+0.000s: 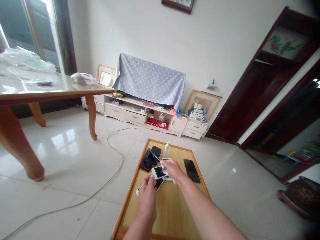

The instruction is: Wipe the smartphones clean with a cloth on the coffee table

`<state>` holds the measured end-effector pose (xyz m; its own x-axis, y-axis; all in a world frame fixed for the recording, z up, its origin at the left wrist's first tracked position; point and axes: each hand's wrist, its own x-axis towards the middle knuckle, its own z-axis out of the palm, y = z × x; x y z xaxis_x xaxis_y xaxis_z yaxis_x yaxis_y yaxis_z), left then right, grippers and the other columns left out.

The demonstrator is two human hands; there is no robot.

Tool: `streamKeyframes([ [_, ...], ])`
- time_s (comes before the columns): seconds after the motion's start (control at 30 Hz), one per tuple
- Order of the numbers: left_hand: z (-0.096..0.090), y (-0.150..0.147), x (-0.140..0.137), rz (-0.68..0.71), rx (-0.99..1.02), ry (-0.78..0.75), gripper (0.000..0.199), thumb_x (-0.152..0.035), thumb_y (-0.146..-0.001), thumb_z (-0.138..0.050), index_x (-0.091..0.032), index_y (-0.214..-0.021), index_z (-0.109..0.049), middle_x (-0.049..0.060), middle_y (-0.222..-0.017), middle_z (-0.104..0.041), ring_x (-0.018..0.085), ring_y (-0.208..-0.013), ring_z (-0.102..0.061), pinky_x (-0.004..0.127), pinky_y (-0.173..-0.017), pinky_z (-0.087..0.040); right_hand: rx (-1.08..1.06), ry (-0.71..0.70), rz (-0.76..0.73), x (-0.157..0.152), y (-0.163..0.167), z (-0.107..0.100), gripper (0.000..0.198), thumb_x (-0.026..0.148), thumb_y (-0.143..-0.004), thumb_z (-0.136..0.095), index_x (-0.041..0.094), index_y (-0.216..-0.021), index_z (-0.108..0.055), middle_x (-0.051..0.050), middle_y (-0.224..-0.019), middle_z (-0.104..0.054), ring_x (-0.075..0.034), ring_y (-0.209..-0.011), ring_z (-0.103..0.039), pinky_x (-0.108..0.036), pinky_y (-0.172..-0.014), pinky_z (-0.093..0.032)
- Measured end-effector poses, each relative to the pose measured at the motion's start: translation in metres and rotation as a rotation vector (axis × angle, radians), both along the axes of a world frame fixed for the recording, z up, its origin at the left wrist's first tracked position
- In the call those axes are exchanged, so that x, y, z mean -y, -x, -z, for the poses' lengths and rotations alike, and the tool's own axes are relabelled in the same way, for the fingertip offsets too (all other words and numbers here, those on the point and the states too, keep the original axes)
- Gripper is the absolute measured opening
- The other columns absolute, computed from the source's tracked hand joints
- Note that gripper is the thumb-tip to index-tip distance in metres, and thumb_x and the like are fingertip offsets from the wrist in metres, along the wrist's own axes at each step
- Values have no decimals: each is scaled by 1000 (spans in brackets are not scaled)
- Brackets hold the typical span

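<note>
My left hand [147, 190] grips a white smartphone [158, 172] by its near edge, above the small table. Closed around a crumpled white wipe [165, 170], my right hand [172, 169] is against the phone's right part; the fingers hide some of the wipe. A slim dark pen-like object [154, 155] reaches up and left from my right fingertips; I cannot tell whether they hold it. Beneath the held phone lies another white phone [159, 183], partly covered. Several dark phones [144, 161] are grouped at the left edge, and a black phone [191, 170] lies to the right.
A pump bottle [165, 148] stands toward the far end of the low wooden table [175, 206], which has a raised rim. A cable [110, 180] snakes over the tiled floor. At left is a larger table [62, 88]; a white cabinet [135, 116] lines the wall.
</note>
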<state>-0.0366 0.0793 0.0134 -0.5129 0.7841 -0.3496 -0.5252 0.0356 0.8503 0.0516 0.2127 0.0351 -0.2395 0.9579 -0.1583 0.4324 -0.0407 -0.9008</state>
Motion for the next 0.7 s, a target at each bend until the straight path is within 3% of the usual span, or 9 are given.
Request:
streamKeyframes([
  [0.13,-3,-5,5,48,-1,-48,50,-56,-83,-67,-24,-120,-65,9,-122,-69,26,-113,-63,38,-92,-46,-175,142,23,48,-21,-3,54,65,-86,-53,15,-100,-67,-9,-82,-73,-15,-59,-64,-21,-44,-36],
  [0.17,-4,-8,7,66,8,-75,52,-56,-82,-68,-24,-123,-64,9,-125,-68,26,-114,-63,37,-93,-47,-324,232,42,62,-26,-3,52,64,-83,-60,15,-98,-68,-8,-80,-72,-14,-57,-62,-20,-43,-35],
  [0.23,-8,-16,11,111,23,-121,58,-56,-81,-71,-23,-127,-62,10,-129,-67,27,-115,-63,36,-94,-48,-563,335,75,92,-35,-5,46,60,-76,-72,17,-92,-70,-6,-78,-72,-15,-61,-63,-21,-50,-43],
  [0.4,-14,-42,26,191,52,-116,60,-51,-74,-80,-23,-124,-63,9,-121,-71,25,-113,-64,32,-94,-49,-739,200,116,154,-47,1,46,55,-77,-79,17,-102,-74,-8,-92,-75,-24,-90,-70,-31,-80,-54],
  [0.57,-7,-52,38,293,87,-95,41,-48,-70,-80,-19,-97,-70,2,-82,-71,18,-80,-66,27,-73,-50,-533,-1,292,186,-62,16,56,56,-70,-84,17,-109,-75,-9,-100,-75,-27,-95,-70,-34,-84,-54],
  [0.7,-10,-50,44,353,235,-71,39,-45,-76,-76,-18,-102,-70,5,-91,-74,18,-80,-69,26,-69,-52,-483,-59,350,199,-85,15,54,57,-74,-81,17,-109,-75,-11,-107,-74,-27,-102,-68,-34,-91,-52],
])
